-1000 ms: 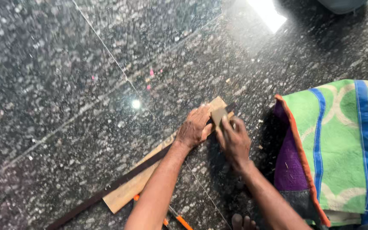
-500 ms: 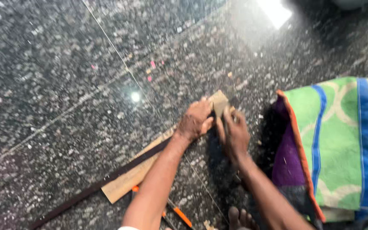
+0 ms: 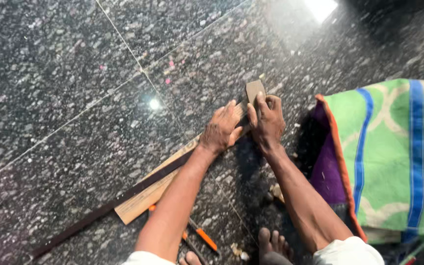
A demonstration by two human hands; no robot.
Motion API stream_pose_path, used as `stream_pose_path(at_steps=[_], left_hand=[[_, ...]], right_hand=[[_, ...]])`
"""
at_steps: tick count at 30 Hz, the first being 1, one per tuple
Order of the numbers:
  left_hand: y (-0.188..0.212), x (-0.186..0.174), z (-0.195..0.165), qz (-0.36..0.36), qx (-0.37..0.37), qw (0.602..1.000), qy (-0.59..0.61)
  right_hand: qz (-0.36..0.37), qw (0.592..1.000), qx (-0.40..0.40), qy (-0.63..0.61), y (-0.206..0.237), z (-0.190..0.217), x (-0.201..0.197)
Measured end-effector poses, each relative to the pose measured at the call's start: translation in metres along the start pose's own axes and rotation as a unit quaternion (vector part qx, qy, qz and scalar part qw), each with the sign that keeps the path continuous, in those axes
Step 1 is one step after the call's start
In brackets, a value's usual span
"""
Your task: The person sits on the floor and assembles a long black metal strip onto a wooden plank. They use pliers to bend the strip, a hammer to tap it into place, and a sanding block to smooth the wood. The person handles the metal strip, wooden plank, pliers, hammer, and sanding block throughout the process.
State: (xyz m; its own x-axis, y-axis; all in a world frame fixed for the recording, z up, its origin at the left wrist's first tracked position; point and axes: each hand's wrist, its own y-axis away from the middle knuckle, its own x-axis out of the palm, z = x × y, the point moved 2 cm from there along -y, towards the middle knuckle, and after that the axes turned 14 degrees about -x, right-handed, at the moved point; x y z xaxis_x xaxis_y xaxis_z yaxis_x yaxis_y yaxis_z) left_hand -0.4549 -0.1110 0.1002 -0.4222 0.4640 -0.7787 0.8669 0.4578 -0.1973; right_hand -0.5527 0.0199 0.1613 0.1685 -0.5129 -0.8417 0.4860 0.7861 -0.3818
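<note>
Now both hands are down on the dark speckled granite floor. The left hand lies flat, palm pressing the long pale wooden plank against the stone. The right hand sits just beside it, fingers wrapped round a small tan block at the plank's far end. So the hands are close together, each on its own piece. A thin dark strip runs along the plank's edge, and an orange-handled tool lies on the floor under the forearms. A green and blue striped cloth is spread to the right, near a bare foot.

The risk, as I judge it: polished stone is slick, so if the left palm eases off, the plank could skid and the block could slip off its end onto the fingers. The loose dark strip could roll away too.

Against half a second ago, the hands and plank sit much the same, the right fingers now showing higher on the block, with the view shifted a little.
</note>
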Motion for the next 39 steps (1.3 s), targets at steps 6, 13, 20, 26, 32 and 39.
stream_pose_path(at_steps=[6, 13, 20, 26, 32, 39], left_hand=[[-0.001, 0.005, 0.006, 0.004, 0.013, 1.000, 0.017], [-0.001, 0.002, 0.004, -0.007, 0.009, 0.999, 0.040], [-0.006, 0.001, 0.003, -0.005, 0.003, 0.999, 0.049], [-0.006, 0.003, 0.005, 0.007, -0.015, 0.998, 0.053], [-0.003, 0.001, 0.005, 0.003, -0.020, 1.000, 0.010], [-0.009, -0.020, -0.007, 0.025, -0.070, 0.996, 0.040]], right_hand=[[-0.047, 0.997, -0.050, -0.027, 0.007, 0.002, 0.001], [-0.021, 0.999, -0.010, -0.022, 0.007, -0.001, 0.004], [0.001, 1.000, 0.001, 0.001, 0.005, -0.001, -0.003], [0.010, 1.000, 0.018, 0.006, -0.010, -0.027, 0.002], [-0.133, 0.981, 0.081, -0.120, -0.005, -0.080, -0.034], [-0.005, 1.000, -0.026, -0.008, 0.022, -0.046, -0.014]])
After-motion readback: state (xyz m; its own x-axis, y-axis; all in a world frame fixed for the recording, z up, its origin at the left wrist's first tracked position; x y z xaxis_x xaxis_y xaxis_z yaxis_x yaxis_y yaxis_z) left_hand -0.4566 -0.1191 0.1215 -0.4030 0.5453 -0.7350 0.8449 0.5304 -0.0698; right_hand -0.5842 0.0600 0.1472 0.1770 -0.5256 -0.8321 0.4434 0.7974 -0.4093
